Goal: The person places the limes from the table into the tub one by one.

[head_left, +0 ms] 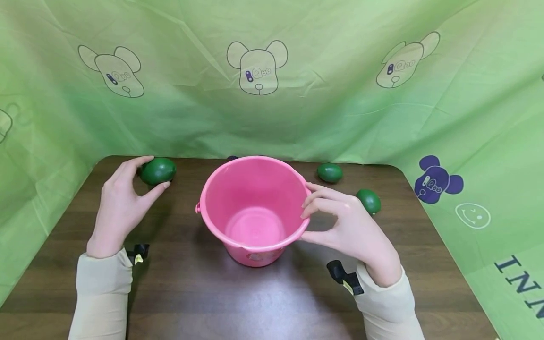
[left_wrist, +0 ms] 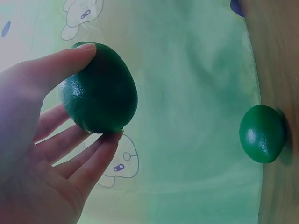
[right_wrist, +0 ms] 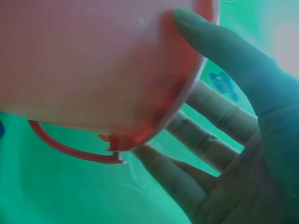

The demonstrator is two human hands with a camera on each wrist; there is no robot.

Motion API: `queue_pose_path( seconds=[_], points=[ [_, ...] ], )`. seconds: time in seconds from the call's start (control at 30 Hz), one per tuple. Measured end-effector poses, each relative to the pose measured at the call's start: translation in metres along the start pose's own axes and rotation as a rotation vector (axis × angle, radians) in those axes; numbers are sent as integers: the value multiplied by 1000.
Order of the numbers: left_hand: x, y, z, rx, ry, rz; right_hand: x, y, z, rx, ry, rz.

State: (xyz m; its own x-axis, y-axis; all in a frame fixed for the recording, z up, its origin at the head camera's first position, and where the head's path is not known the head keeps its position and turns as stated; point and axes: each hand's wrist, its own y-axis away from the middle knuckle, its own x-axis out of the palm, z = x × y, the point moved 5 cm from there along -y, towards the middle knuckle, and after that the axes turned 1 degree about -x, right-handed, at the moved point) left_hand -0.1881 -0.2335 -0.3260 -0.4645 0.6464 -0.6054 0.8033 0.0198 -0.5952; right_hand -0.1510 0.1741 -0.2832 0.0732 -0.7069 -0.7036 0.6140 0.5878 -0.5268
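My left hand (head_left: 121,203) holds a glossy dark green lime (head_left: 158,171) between thumb and fingers, at the far left of the table. In the left wrist view the same lime (left_wrist: 105,91) shows a small nub at its lower end. At the middle is a pink bucket (head_left: 255,184), its mouth towards me and nothing visible inside. Its right rim is gripped by my right hand (head_left: 346,222), with the thumb and fingers on either side of the wall. A handle (right_wrist: 70,148) hangs from the bucket in the right wrist view. Whether the bucket's base touches the table cannot be told.
Two more green limes lie right of the bucket: one lime (head_left: 329,173) near the back edge, another lime (head_left: 369,201) just beyond my right hand. The brown wooden table (head_left: 191,302) is bounded by a green printed cloth (head_left: 323,71) at back and sides.
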Motion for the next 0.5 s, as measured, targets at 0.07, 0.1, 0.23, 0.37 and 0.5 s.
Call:
queue_pose_path(
  seconds=[0.07, 0.1, 0.23, 0.37, 0.5],
  points=[
    [0, 0, -1, 5, 1, -9, 0, 2, 3, 13, 4, 22],
    [0, 0, -1, 8, 2, -13, 0, 2, 5, 19, 11, 31],
    [-1, -1, -2, 14, 0, -24, 0, 4, 12, 28, 29, 62],
    [0, -1, -3, 16, -4, -23, 1, 5, 17, 31, 58, 78],
    [1, -1, -4, 19, -7, -18, 2, 6, 19, 31, 96, 86]
  ],
)
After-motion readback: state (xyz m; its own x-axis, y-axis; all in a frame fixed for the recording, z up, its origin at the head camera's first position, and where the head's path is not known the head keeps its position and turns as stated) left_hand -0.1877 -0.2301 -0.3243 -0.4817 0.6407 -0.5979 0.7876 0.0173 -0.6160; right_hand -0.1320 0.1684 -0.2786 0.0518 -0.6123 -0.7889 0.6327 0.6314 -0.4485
